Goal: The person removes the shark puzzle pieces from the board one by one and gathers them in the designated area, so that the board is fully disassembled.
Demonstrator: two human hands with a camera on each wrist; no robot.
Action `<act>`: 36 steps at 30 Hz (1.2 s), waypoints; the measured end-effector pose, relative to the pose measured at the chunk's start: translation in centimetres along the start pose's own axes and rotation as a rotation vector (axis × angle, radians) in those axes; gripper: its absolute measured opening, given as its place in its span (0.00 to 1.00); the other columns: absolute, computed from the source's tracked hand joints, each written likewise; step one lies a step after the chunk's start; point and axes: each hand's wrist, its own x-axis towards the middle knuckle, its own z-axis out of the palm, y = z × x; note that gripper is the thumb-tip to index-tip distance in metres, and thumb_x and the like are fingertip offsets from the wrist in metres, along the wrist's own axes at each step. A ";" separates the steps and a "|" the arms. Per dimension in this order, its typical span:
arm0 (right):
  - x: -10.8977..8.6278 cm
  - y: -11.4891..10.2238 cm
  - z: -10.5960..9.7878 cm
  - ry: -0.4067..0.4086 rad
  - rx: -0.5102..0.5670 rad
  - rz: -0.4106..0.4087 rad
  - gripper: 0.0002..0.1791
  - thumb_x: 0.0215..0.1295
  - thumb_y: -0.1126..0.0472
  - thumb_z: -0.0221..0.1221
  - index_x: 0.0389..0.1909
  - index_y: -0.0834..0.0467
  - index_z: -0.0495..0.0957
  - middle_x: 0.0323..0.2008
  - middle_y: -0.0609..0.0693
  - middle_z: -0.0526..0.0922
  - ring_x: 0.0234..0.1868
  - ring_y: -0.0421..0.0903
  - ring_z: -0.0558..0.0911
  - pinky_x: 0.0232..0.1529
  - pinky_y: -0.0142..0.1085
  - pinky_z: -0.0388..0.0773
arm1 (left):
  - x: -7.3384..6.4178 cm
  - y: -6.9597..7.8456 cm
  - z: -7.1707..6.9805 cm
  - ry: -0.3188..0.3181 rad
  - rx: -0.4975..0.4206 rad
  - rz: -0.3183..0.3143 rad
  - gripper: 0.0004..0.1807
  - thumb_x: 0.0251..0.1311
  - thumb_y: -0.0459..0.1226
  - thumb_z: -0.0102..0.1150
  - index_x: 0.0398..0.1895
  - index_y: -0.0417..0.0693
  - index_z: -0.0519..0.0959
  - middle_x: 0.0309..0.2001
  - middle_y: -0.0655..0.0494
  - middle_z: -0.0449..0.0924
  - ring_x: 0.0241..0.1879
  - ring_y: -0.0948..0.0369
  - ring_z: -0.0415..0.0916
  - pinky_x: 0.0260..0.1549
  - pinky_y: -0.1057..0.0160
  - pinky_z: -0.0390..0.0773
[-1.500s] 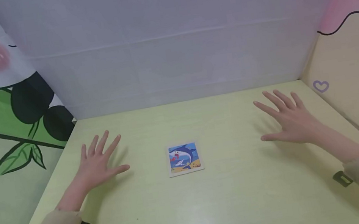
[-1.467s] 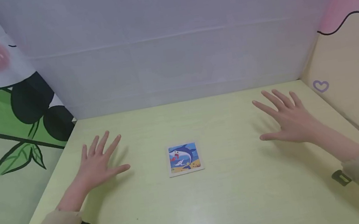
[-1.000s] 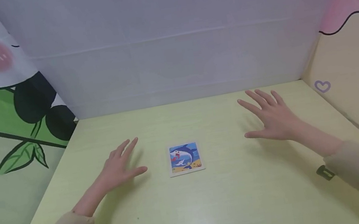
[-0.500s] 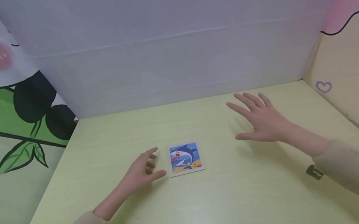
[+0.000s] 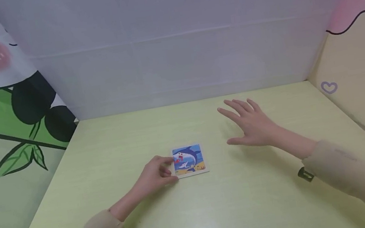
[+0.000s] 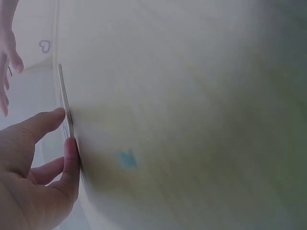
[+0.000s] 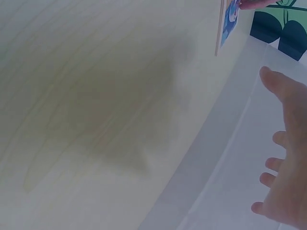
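Observation:
A thin square picture board (image 5: 188,160) with a pale border and a cartoon sea animal on blue lies flat on the table. My left hand (image 5: 156,174) grips its left edge, index finger and thumb at the border, the other fingers curled. From the left wrist, the board (image 6: 67,98) appears edge-on, with my left hand's fingertips (image 6: 58,114) against it. Off to the right, my right hand (image 5: 252,125) hovers over the table, fingers spread and holding nothing. The right wrist view has my right hand (image 7: 288,139) apart from the board (image 7: 228,24).
The pale yellow-green table (image 5: 196,209) ends at a grey-white cloth wall (image 5: 175,64). A cartoon panel (image 5: 23,101) stands at the left, a beige panel (image 5: 364,84) with a purple heart at the right. Dark straps sit at both sleeves.
My left hand has moved right from the table's left side to the board's edge, its fingers curling in. My right hand has drifted left, still spread. The board stays in place.

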 end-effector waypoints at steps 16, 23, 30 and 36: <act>2.6 -2.9 3.8 -0.096 0.167 -0.002 0.52 0.55 0.34 0.65 0.76 0.49 0.56 0.75 0.54 0.60 0.72 0.59 0.64 0.70 0.60 0.59 | 1.0 -0.2 0.3 -0.009 -0.002 -0.021 0.35 0.45 0.30 0.75 0.61 0.36 0.76 0.51 0.42 0.74 0.33 0.64 0.80 0.31 0.72 0.82; 3.8 -3.9 5.2 -0.100 0.253 -0.005 0.47 0.56 0.39 0.67 0.74 0.51 0.61 0.71 0.52 0.66 0.71 0.55 0.66 0.67 0.57 0.65 | 1.1 0.1 0.3 -0.015 -0.006 -0.005 0.35 0.46 0.30 0.75 0.62 0.36 0.75 0.51 0.43 0.74 0.33 0.65 0.80 0.32 0.72 0.82; 5.0 -4.8 6.2 -0.145 0.295 -0.002 0.40 0.58 0.44 0.68 0.71 0.50 0.66 0.66 0.52 0.73 0.67 0.52 0.69 0.65 0.52 0.68 | 1.1 0.2 0.4 -0.016 0.004 -0.007 0.35 0.46 0.31 0.75 0.61 0.38 0.76 0.52 0.43 0.74 0.33 0.66 0.80 0.32 0.72 0.81; 5.6 -5.5 7.0 -0.173 0.287 -0.005 0.33 0.60 0.47 0.67 0.66 0.50 0.72 0.59 0.49 0.77 0.61 0.49 0.72 0.61 0.48 0.71 | 1.1 0.2 0.4 -0.013 -0.001 -0.002 0.35 0.46 0.30 0.75 0.62 0.37 0.75 0.51 0.42 0.74 0.34 0.65 0.80 0.33 0.72 0.82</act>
